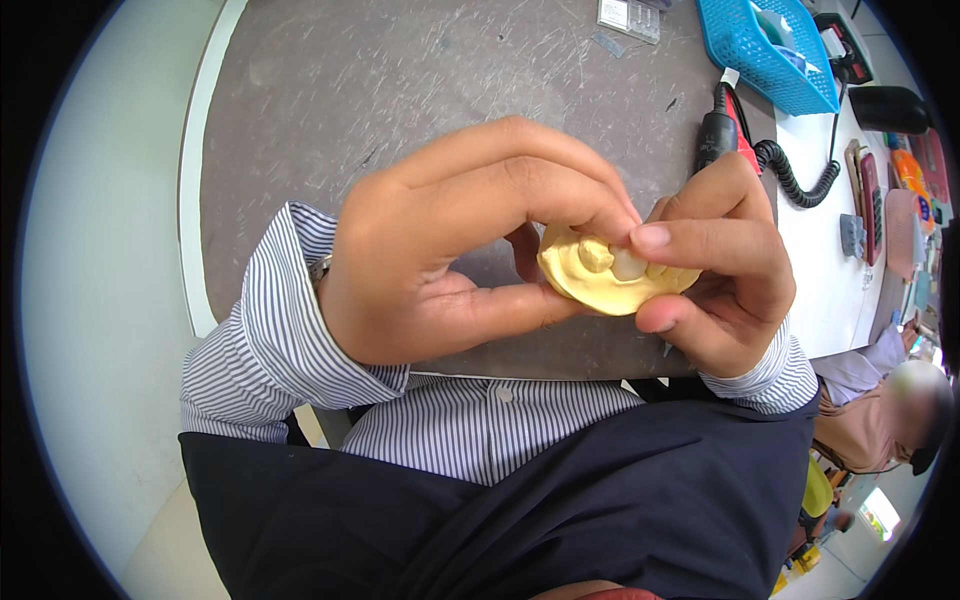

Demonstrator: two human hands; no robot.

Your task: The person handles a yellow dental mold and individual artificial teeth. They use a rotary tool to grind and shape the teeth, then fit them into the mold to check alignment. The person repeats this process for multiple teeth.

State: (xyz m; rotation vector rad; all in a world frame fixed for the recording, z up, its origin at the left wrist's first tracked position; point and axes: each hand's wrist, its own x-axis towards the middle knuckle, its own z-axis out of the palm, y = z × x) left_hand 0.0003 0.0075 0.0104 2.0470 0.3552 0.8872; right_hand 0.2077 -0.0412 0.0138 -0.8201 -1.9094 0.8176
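Above the near edge of the worktop, both hands hold a yellow plaster dental cast (605, 292). A rounded yellow tooth stump (596, 254) stands up from it, and beside that sits a whitish tooth-shaped piece, seemingly a crown (628, 264). My left hand (420, 240) is closed on the cast's left side, thumb along the lower rim, with a fingertip at the crown's top edge. My right hand (738, 265) pinches the right end, thumb at the lower rim and index fingertip beside the crown. Fingers cover the cast's right part and back.
The scratched grey-brown worktop (300, 110) has a white edge. Beyond my right hand lie a black handpiece (714, 138) and its coiled cord (800, 188). Farther back are a blue basket (722, 42) and a small clear case (628, 18). Another person (880, 410) sits at right.
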